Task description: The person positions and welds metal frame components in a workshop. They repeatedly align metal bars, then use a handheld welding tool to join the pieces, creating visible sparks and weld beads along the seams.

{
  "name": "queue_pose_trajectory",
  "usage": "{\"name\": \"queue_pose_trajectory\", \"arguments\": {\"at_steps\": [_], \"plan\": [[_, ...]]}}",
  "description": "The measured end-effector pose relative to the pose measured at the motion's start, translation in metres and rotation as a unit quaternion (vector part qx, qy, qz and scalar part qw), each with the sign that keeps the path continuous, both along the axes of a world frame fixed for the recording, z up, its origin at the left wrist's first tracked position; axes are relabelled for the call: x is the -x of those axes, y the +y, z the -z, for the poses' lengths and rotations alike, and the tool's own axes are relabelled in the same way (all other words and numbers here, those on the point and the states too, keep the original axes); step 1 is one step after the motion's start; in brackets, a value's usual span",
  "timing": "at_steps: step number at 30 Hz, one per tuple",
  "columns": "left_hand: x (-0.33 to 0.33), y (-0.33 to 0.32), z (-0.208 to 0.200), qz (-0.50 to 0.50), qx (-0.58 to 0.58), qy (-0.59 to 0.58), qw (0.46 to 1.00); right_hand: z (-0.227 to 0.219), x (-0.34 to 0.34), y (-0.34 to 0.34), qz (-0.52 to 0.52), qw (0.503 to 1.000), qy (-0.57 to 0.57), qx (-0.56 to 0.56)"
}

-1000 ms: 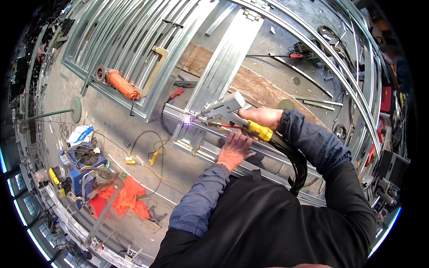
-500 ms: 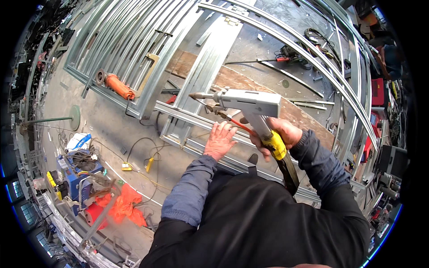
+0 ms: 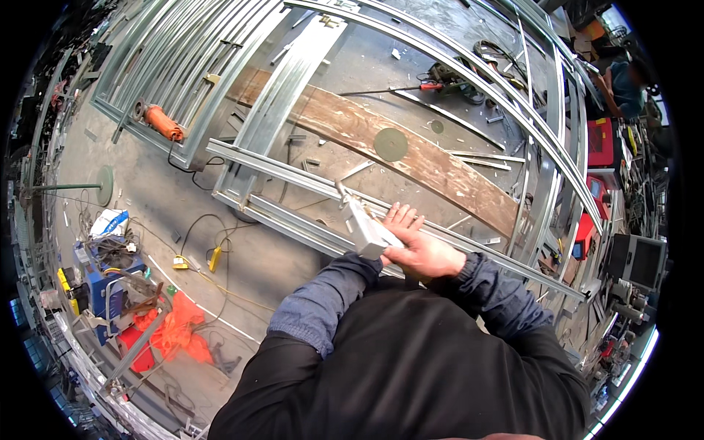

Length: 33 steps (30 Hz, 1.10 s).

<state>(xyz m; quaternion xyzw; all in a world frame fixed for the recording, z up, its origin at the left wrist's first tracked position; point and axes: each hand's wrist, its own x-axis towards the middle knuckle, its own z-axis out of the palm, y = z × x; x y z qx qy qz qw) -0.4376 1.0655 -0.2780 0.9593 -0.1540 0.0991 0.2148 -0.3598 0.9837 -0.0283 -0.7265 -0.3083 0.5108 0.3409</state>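
My right hand (image 3: 434,255) is closed round a grey welding gun (image 3: 364,233), its nozzle angled toward the far left, close to a long metal rail (image 3: 293,174). The gun's grip and yellow wrapping are hidden beneath my hand and body. My left hand (image 3: 402,215) lies with fingers stretched out at the rail, just beyond the right hand; the gun and right hand cover its palm. The rail belongs to a metal frame, joined at the left to a wide upright profile (image 3: 282,92).
A wooden plank (image 3: 345,121) with a round disc (image 3: 391,144) lies beyond the rail. An orange angle grinder (image 3: 163,123) rests on a barred frame at left. Cables, a blue machine (image 3: 110,282) and orange cloth (image 3: 176,330) lie lower left. Another person (image 3: 627,88) is far right.
The welding gun has come down and turned, its nozzle now near the rail. My left hand has slid right along the rail, beside my right hand. The whole view has shifted.
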Motion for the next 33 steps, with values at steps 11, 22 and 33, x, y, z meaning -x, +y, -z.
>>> {"name": "queue_pose_trajectory", "arguments": {"at_steps": [11,22,33], "plan": [[-0.01,-0.022,0.014,-0.04,-0.048,-0.007,0.998,0.008,0.017,-0.028,-0.057,0.997,-0.031,0.035],[-0.014,-0.073,-0.005,-0.037,-0.046,-0.003,0.998,0.023,0.031,-0.078,-0.014,0.998,-0.048,0.036],[-0.02,-0.072,-0.004,-0.022,-0.042,0.024,0.999,0.048,0.049,-0.066,0.0,0.992,-0.128,-0.014]]}}
